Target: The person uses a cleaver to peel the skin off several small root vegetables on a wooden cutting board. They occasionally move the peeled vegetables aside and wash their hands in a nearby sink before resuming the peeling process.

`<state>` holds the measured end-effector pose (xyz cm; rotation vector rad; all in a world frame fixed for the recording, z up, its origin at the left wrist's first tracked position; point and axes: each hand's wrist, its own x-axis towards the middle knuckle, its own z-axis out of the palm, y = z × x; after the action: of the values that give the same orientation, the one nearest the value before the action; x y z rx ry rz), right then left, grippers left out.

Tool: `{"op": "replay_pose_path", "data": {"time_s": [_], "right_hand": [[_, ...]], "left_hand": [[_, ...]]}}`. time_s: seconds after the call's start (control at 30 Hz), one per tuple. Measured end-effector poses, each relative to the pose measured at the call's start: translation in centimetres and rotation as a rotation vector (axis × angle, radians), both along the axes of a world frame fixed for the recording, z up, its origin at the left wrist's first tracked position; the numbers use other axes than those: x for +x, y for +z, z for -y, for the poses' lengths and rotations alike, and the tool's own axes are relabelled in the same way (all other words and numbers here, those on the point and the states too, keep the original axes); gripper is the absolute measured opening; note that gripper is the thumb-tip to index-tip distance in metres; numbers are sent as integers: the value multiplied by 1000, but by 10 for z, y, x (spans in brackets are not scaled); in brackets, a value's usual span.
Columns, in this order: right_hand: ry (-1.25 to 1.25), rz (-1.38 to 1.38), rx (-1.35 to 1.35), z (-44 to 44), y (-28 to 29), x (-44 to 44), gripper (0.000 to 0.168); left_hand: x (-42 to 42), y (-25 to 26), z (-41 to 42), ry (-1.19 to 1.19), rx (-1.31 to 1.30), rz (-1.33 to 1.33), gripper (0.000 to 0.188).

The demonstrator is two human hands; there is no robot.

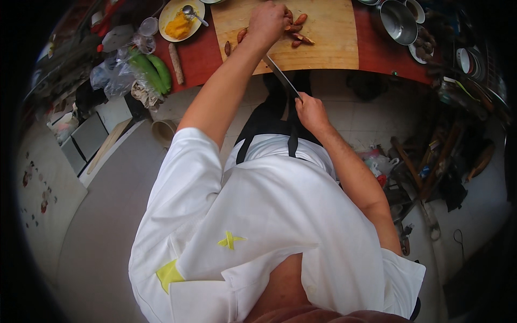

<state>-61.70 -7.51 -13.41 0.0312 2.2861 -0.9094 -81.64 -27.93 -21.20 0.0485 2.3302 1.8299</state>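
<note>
Above the wooden cutting board, my left hand is curled beside a small reddish sweet potato; its fingertips are hidden, so a grip cannot be confirmed. My right hand is shut on a knife, held low in front of the board's near edge. The blade points up and left, and its far end passes out of sight behind my left forearm. Small sweet potatoes lie scattered right of my left hand, and a split piece shows pale flesh. More sweet potatoes lie left of the wrist.
On the red table, left of the board, stand a plate of orange mash with a spoon, a brown root and long green vegetables in plastic. A metal pot and a bowl of brown tubers stand right.
</note>
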Motion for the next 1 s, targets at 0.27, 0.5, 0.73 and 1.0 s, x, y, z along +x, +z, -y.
{"op": "replay_pose_path", "data": {"time_s": [0.27,0.5,0.73,1.0], "right_hand": [[-17,-31,-1,-5,-16,3,24],[-64,-132,-122,-5,11,2,25],[-93,-153,-24,-11,9,2,24],[-115,-41,1,2,-12,31,25]], "left_hand": [[1,8,12,-11,-680,-309,24],[107,56,119,440,-631,126,23],[174,18,105,461,-479,340,26],[147,5,102,467,-828,86,38]]}}
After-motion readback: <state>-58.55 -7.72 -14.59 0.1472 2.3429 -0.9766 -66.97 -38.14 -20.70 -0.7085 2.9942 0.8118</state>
